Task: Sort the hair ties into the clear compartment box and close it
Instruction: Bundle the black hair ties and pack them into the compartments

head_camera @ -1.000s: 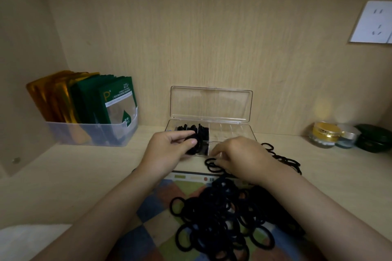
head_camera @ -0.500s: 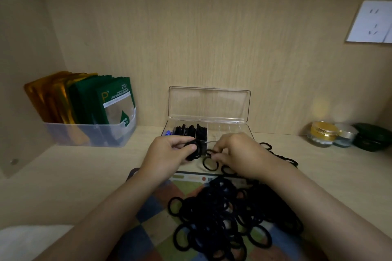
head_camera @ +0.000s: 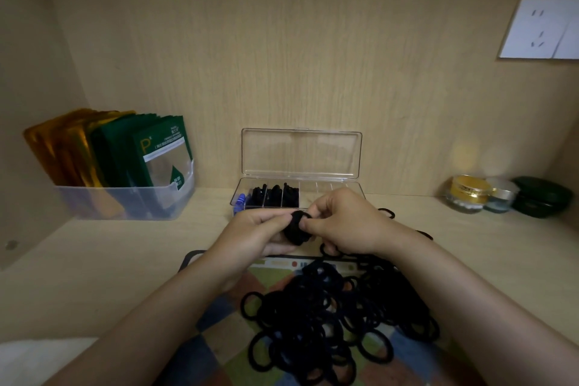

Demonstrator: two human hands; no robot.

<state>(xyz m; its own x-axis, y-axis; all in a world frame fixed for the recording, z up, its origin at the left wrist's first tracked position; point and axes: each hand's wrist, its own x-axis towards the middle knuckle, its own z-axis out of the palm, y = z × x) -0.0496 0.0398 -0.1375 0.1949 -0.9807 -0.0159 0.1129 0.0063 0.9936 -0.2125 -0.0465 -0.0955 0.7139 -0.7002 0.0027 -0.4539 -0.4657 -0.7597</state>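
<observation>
- Pinches a small stack of black elastic fabric hair ties in the left grip, thumb on top and fingers curled beneath; steadies it from the other side with the right grip, thumb and fingertips closed on its edge.
- Keeps that stack just in front of the clear plastic compartment box, nearer the body, not yet inside it.
- Shows the hinged lid standing open against the back wall, and three compartments near the left end packed with upright black ties. Also shows something small and blue in the leftmost one; hides the right-hand compartments partly behind the right grip.
- Leaves a tangled heap of loose black hair ties on a colourful checked mat, plus a few strays on the pale wooden bench beyond the right wrist.
- Likely to handle as very light, soft and springy: squashes easily and fans apart once pressure eases. Looks grippy rather than slippery, with no risk of breakage.
- Best taken across the flat faces of the stack, thumb on one side and fingers on the other, squeezed enough to keep the rings aligned edge-on for a narrow compartment.
- Worth lifting from the heap by a single outer edge, since interlaced loops probably drag neighbours along.
</observation>
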